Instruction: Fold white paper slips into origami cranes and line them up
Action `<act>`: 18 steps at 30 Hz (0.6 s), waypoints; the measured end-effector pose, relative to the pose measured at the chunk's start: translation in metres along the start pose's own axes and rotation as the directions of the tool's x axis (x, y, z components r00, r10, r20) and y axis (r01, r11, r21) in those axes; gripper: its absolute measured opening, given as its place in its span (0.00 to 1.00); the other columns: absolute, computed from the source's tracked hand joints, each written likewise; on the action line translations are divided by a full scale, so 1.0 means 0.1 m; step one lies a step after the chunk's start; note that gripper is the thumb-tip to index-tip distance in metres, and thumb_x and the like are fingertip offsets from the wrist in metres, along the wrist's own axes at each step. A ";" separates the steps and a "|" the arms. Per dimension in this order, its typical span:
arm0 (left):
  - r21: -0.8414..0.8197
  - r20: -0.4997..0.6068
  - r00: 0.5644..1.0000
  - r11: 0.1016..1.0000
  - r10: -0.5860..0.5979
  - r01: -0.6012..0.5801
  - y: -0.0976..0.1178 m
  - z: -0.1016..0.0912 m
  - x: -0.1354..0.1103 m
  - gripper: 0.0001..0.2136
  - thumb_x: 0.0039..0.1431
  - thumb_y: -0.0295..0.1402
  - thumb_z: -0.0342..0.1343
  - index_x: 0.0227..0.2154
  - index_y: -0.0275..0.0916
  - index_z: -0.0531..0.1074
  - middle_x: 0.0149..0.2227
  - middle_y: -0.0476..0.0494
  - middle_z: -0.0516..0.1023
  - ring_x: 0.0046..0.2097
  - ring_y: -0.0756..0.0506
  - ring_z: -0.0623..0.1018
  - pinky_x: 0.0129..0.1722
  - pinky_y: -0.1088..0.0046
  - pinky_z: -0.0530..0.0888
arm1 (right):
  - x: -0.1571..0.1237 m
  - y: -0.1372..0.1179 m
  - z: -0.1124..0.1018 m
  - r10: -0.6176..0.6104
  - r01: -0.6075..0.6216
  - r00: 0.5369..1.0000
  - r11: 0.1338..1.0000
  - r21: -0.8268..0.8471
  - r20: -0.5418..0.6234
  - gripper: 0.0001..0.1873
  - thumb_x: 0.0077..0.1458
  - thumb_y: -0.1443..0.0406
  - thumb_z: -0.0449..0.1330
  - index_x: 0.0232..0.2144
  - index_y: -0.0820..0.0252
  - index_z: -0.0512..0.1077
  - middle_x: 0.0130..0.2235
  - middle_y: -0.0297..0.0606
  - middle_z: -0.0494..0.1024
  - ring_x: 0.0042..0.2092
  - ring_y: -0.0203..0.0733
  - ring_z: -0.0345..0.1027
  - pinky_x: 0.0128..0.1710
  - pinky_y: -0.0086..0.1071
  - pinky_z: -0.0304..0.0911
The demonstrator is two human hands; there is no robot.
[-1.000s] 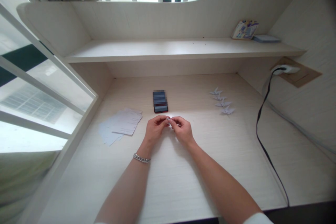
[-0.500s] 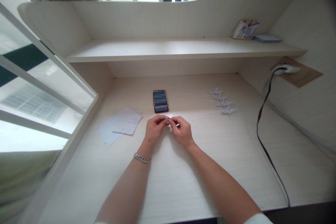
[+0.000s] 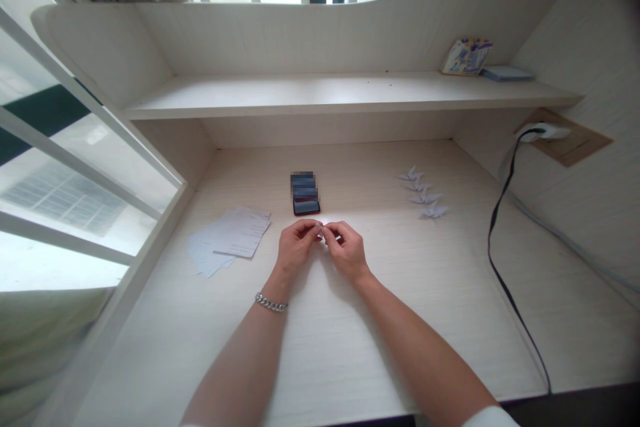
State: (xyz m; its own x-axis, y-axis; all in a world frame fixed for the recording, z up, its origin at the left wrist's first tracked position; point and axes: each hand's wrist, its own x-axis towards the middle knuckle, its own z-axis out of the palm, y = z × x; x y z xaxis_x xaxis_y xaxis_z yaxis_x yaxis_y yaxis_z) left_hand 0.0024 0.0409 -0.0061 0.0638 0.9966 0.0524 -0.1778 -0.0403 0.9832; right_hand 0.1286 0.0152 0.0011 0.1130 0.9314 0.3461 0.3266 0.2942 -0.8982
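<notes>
My left hand (image 3: 295, 243) and my right hand (image 3: 345, 248) meet fingertip to fingertip over the middle of the desk. Both pinch a small piece of white paper (image 3: 321, 231), mostly hidden by the fingers; its folded shape is too small to make out. Just beyond the fingertips lies a phone (image 3: 305, 193) with a dark, blurred-out screen. Several white folded paper cranes (image 3: 424, 197) stand in a slanting row to the right. On the left, loose white paper sheets (image 3: 240, 232) overlap in a pile.
A black cable (image 3: 495, 220) runs from a wall socket (image 3: 565, 137) down the desk's right side to its front edge. Above the desk, a shelf (image 3: 320, 90) holds a small patterned packet (image 3: 467, 57) and a flat pale item (image 3: 507, 73). White rails border the left.
Both hands stay almost still, with only a slight shift of the fingertips on the paper. The whole view has moved very slightly.
</notes>
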 end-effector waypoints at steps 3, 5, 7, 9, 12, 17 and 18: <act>-0.018 0.006 1.000 1.000 -0.012 0.012 0.00 -0.01 0.00 0.12 0.45 0.36 0.62 0.31 0.34 0.76 0.33 0.42 0.78 0.34 0.46 0.76 0.38 0.66 0.75 | 0.01 0.02 0.00 0.062 -0.063 0.998 0.996 0.068 0.021 0.11 0.54 0.59 0.55 0.32 0.60 0.73 0.33 0.38 0.74 0.32 0.38 0.68 0.28 0.29 0.63; -0.029 0.014 1.000 0.999 -0.019 0.019 0.01 -0.01 0.00 0.12 0.45 0.36 0.63 0.31 0.34 0.76 0.33 0.42 0.78 0.35 0.45 0.77 0.39 0.65 0.75 | 0.01 0.03 0.00 0.100 -0.103 0.994 0.988 0.110 0.032 0.12 0.52 0.58 0.57 0.33 0.60 0.73 0.33 0.39 0.75 0.32 0.39 0.69 0.28 0.29 0.64; -0.023 0.016 1.000 1.000 -0.020 0.020 0.01 -0.01 0.00 0.12 0.44 0.37 0.63 0.31 0.34 0.76 0.33 0.41 0.78 0.35 0.45 0.77 0.38 0.65 0.75 | 0.02 0.05 0.01 0.139 -0.144 0.989 0.978 0.150 0.043 0.13 0.51 0.57 0.58 0.33 0.61 0.73 0.32 0.40 0.76 0.31 0.39 0.69 0.28 0.29 0.63; -0.003 0.020 1.000 1.000 -0.015 0.015 0.00 -0.02 0.01 0.12 0.45 0.36 0.63 0.31 0.34 0.77 0.33 0.41 0.78 0.34 0.46 0.76 0.37 0.66 0.75 | 0.03 0.08 0.01 0.175 -0.182 0.983 0.965 0.189 0.049 0.13 0.49 0.57 0.59 0.31 0.61 0.74 0.30 0.39 0.76 0.29 0.38 0.67 0.26 0.29 0.63; 0.024 0.031 0.999 1.000 -0.007 0.006 -0.03 -0.03 0.01 0.12 0.45 0.36 0.62 0.32 0.35 0.77 0.33 0.40 0.78 0.33 0.46 0.76 0.36 0.66 0.75 | 0.05 0.10 0.01 0.206 -0.214 0.977 0.947 0.240 0.059 0.13 0.48 0.57 0.60 0.30 0.62 0.74 0.28 0.38 0.75 0.26 0.36 0.65 0.25 0.29 0.61; 0.018 0.023 1.000 1.000 -0.001 0.001 -0.04 -0.04 0.02 0.11 0.45 0.36 0.63 0.32 0.35 0.77 0.34 0.40 0.78 0.34 0.46 0.76 0.37 0.66 0.75 | 0.05 0.11 0.02 0.195 -0.208 0.978 0.942 0.264 0.074 0.13 0.48 0.57 0.60 0.30 0.62 0.74 0.27 0.37 0.75 0.26 0.36 0.65 0.23 0.28 0.60; 0.017 0.018 1.000 1.000 -0.001 0.000 -0.04 -0.04 0.02 0.11 0.45 0.36 0.63 0.32 0.35 0.77 0.34 0.40 0.78 0.34 0.46 0.77 0.37 0.66 0.75 | 0.05 0.10 0.01 0.189 -0.203 0.979 0.943 0.263 0.077 0.13 0.48 0.57 0.60 0.30 0.62 0.74 0.27 0.37 0.75 0.26 0.36 0.65 0.23 0.28 0.60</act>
State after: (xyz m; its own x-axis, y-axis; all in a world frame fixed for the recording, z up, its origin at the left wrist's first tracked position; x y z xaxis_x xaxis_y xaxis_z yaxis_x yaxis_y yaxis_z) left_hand -0.0003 0.0428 -0.0103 0.0814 0.9952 0.0549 -0.1607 -0.0412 0.9861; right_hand 0.1311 0.0233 -0.0069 0.1004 0.9839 0.1479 0.0383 0.1447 -0.9887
